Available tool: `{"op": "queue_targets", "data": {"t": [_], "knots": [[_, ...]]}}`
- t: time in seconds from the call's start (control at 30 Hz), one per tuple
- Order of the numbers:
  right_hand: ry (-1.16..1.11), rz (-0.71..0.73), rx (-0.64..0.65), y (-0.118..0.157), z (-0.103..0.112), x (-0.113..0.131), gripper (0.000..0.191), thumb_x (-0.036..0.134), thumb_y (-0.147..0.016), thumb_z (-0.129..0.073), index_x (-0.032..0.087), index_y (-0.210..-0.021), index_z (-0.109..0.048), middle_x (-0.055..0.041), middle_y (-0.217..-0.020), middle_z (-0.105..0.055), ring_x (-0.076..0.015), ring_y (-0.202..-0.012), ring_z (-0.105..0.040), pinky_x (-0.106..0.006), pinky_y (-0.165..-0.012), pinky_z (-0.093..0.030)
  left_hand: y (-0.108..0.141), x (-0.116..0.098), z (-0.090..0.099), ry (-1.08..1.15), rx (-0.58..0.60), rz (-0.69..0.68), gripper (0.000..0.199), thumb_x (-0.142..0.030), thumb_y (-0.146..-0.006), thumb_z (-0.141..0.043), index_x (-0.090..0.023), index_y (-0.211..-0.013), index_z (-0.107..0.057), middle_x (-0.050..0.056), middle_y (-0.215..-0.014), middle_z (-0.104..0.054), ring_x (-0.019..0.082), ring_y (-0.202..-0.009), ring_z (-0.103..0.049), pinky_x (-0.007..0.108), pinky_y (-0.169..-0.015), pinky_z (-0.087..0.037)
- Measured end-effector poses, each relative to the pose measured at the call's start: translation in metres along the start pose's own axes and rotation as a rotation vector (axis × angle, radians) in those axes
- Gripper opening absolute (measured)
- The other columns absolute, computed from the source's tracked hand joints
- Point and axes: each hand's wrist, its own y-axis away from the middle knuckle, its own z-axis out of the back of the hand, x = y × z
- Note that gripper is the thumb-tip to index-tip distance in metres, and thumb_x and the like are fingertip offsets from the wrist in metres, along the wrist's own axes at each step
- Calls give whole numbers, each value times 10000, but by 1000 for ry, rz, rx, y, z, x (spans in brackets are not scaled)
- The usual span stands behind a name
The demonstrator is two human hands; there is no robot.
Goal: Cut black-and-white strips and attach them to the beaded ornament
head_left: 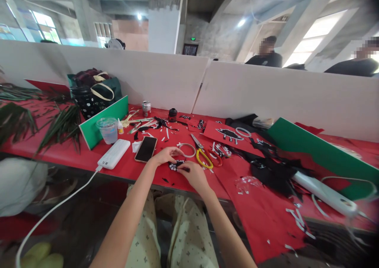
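Observation:
Near the front edge of the red-covered table (124, 166), a small black-and-white beaded piece (174, 165) lies between my two hands. My right hand (194, 174) pinches the right side of this piece between thumb and fingers. Curved over its upper left side is my left hand (168, 156), fingers bent and apart; whether it touches the piece is hard to tell. Just beyond my fingers lies a pale ring (187, 150). Scissors with yellow and orange handles (204, 158) rest open to the right. A dark-screened phone (146, 149) lies left of my left hand.
Left: a white power bank (114, 154) with a cable, a plastic cup (107, 130), a glue bottle (120, 126) and a green board (103, 122). Right: black fabric scraps (275, 173), a white cordless tool (325, 193) and another green board (319, 153). Two people stand beyond the partition.

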Motion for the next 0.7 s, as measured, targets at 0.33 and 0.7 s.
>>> {"op": "queue_targets", "data": {"t": [0.33,0.7], "knots": [[147,-20,27,-1,-2,11,143,174,-768,-602,245,-729,-721,-37,-860,-685,-201,-817,-620,-271,-670,-438,-1,2,2,-11,15,2,465,67,-522,-684,-133,-941,-668,108,-1080,-665,218,-1097,-572,399,-1053,-325],[675,26,195,9,-8,55,336,114,-865,-389,90,-988,-700,-177,-1053,-636,-273,-1061,-492,-382,-907,-299,-1,5,3,-26,5,0,465,25,-520,-713,-134,-955,-669,111,-1077,-663,237,-1089,-576,428,-1047,-332]]}}
